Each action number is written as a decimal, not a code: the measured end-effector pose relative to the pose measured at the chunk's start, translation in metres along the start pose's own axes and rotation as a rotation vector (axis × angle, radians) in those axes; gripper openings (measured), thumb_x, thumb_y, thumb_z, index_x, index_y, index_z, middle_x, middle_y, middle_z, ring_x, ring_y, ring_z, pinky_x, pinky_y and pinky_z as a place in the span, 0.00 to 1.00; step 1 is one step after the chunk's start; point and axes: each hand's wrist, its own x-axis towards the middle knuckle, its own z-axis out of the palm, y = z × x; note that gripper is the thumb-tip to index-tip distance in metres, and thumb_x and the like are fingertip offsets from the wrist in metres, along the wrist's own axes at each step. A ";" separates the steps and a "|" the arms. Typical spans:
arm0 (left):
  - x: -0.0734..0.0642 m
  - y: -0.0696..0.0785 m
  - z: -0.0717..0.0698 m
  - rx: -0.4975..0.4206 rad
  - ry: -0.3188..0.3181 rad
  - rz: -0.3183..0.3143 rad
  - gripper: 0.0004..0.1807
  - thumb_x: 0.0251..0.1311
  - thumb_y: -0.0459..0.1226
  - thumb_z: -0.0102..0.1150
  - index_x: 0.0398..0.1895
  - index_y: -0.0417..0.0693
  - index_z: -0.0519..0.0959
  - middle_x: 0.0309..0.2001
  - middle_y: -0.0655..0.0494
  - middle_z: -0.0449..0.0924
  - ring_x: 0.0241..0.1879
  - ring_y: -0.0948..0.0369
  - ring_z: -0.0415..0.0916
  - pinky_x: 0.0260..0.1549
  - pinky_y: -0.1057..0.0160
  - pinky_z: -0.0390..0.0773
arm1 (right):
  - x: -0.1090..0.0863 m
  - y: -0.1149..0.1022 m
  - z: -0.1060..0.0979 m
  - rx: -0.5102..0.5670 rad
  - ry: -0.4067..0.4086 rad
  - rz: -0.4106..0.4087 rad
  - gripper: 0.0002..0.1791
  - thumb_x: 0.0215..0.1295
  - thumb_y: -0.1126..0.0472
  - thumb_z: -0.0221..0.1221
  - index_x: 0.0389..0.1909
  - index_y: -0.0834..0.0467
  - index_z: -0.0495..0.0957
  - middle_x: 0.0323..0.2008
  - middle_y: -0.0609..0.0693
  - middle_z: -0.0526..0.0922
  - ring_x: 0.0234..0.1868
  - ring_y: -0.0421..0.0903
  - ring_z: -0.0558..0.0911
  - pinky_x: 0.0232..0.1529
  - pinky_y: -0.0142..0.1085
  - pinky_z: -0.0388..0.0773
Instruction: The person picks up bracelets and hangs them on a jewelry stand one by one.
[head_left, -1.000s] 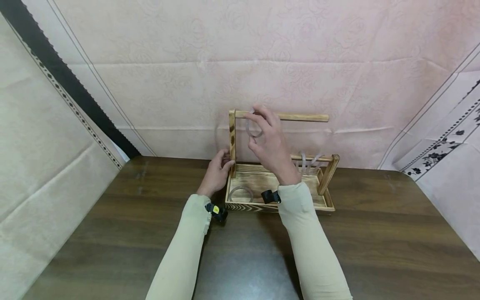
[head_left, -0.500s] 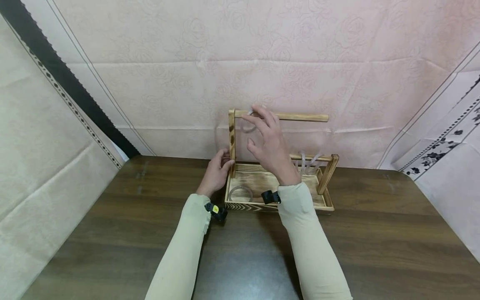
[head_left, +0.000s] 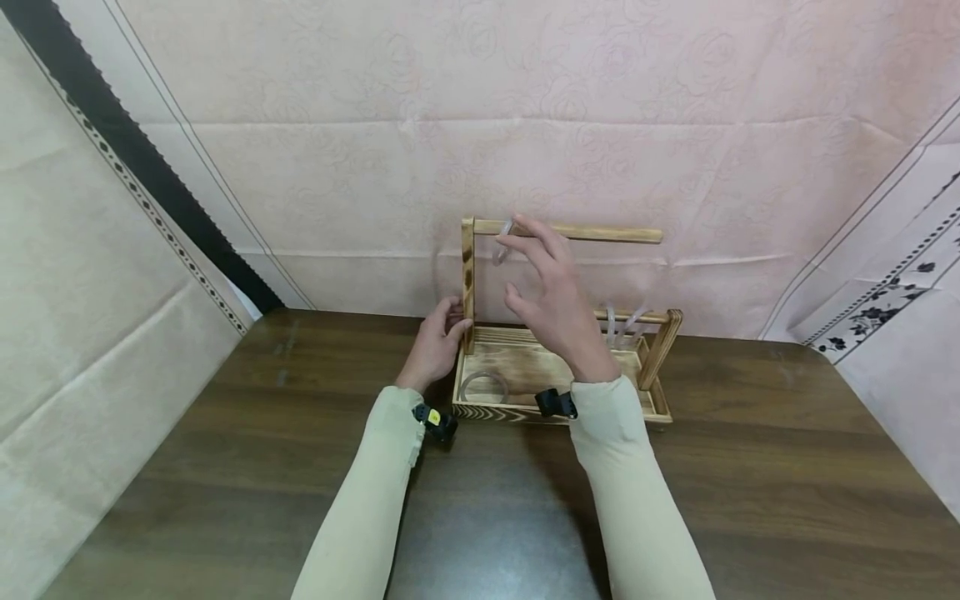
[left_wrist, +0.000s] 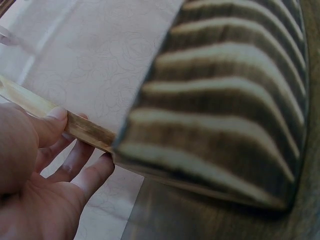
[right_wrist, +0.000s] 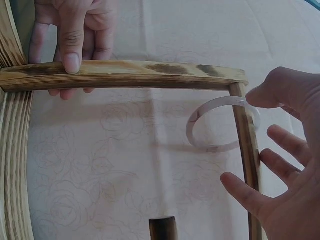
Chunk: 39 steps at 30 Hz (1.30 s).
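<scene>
A wooden rack (head_left: 562, 414) with a tray base stands at the table's back. My left hand (head_left: 433, 348) grips its left upright post (head_left: 467, 275), thumb on one face and fingers behind, as the left wrist view shows. A pale translucent bangle (right_wrist: 215, 148) hangs round the upper bar (head_left: 615, 235) near that post. My right hand (head_left: 551, 292) is beside the bangle, fingers spread and thumb apart from it. In the right wrist view one digit comes close to the bangle; whether it touches cannot be told.
Another bangle (head_left: 483, 400) is in the tray's left part. Several pale bangles (head_left: 611, 325) hang on the lower bar, partly behind my right hand. The upper bar's right end is free-standing. A pink patterned cloth (head_left: 375, 183) hangs behind the brown wooden table (head_left: 262, 467).
My right thumb has come away from the bangle, which now hangs on the upper bar and has shifted slightly right with my fingers. My left hand keeps its grip on the post.
</scene>
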 end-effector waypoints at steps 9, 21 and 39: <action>0.000 0.000 0.000 -0.006 -0.005 -0.012 0.18 0.77 0.34 0.50 0.66 0.41 0.68 0.64 0.42 0.74 0.68 0.49 0.73 0.68 0.52 0.74 | -0.005 -0.008 -0.004 0.002 0.021 -0.020 0.32 0.55 0.72 0.69 0.63 0.55 0.78 0.71 0.56 0.70 0.74 0.53 0.67 0.72 0.50 0.68; 0.001 0.000 0.001 -0.008 0.000 -0.014 0.19 0.77 0.34 0.50 0.66 0.41 0.68 0.64 0.42 0.74 0.68 0.48 0.73 0.68 0.51 0.75 | -0.016 -0.015 -0.006 -0.049 -0.020 0.056 0.31 0.55 0.62 0.75 0.61 0.56 0.78 0.63 0.55 0.74 0.66 0.51 0.72 0.69 0.47 0.70; 0.000 0.002 -0.001 -0.006 -0.011 -0.008 0.18 0.77 0.34 0.49 0.66 0.42 0.68 0.64 0.43 0.74 0.67 0.48 0.73 0.67 0.50 0.76 | -0.018 -0.018 0.000 -0.181 -0.299 0.024 0.33 0.57 0.53 0.75 0.62 0.55 0.76 0.64 0.53 0.77 0.67 0.53 0.76 0.69 0.47 0.73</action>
